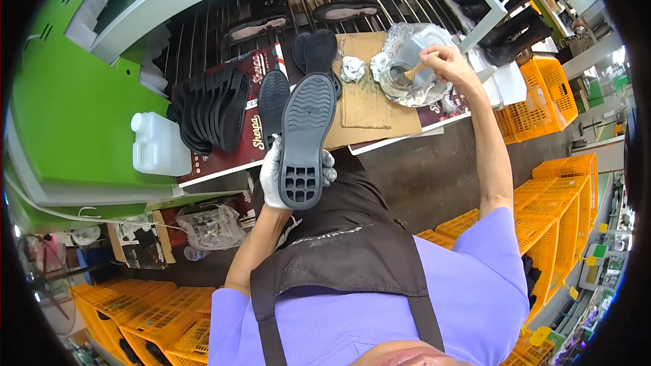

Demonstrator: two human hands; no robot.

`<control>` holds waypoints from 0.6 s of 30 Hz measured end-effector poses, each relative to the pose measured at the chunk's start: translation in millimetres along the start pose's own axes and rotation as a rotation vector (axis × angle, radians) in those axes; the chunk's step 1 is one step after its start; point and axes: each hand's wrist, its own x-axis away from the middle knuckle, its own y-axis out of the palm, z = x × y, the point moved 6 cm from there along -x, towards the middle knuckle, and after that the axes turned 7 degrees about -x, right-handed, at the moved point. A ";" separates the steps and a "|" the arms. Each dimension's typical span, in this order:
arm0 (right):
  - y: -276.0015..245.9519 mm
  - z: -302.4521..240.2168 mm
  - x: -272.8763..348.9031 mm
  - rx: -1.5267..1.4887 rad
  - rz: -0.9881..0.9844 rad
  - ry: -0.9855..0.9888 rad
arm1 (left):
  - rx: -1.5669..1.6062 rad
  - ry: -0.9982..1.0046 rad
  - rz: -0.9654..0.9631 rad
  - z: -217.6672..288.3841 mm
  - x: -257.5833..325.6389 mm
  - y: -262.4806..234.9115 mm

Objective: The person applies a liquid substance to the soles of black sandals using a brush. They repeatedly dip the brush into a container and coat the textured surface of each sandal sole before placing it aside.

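Observation:
My left hand [272, 177], in a white glove, grips a dark grey shoe sole [308, 132] near its heel end. The sole's wavy tread and gridded heel are in view. My bare right hand [445, 66] pinches the tan handle of a brush [412, 72]. The brush's lower end dips into a pot [397, 76] wrapped in clear plastic, so its tip is hidden. Behind the held sole, more black soles [273, 95] lie on the bench. Crumpled white wads [352, 68] sit on a cardboard sheet [366, 105] beside the pot.
Several black soles [213, 108] stand in a row at left, by a white plastic jug [159, 144]. Dark shoes [346, 8] rest on metal rollers at the back under a pale frame bar. Orange crates [536, 98] stand at right and lower left.

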 end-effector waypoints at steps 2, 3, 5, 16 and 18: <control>19.5 -3.6 8.5 0.098 -0.115 -0.009 | -0.018 -0.013 -0.027 -0.1 -8.8 2.2; 29.3 -7.1 13.3 0.148 -0.171 -0.013 | -0.025 -0.021 -0.043 -0.3 -13.1 2.5; 35.5 -10.4 19.2 0.245 -0.098 0.039 | -0.055 -0.038 -0.045 -0.2 -20.2 0.6; 36.1 -6.2 9.5 0.399 0.273 -0.213 | -0.260 -0.091 0.001 14.1 -80.1 -12.6; 40.6 1.6 -0.2 0.442 0.256 -0.199 | -0.352 -0.054 0.017 17.6 -89.3 -12.6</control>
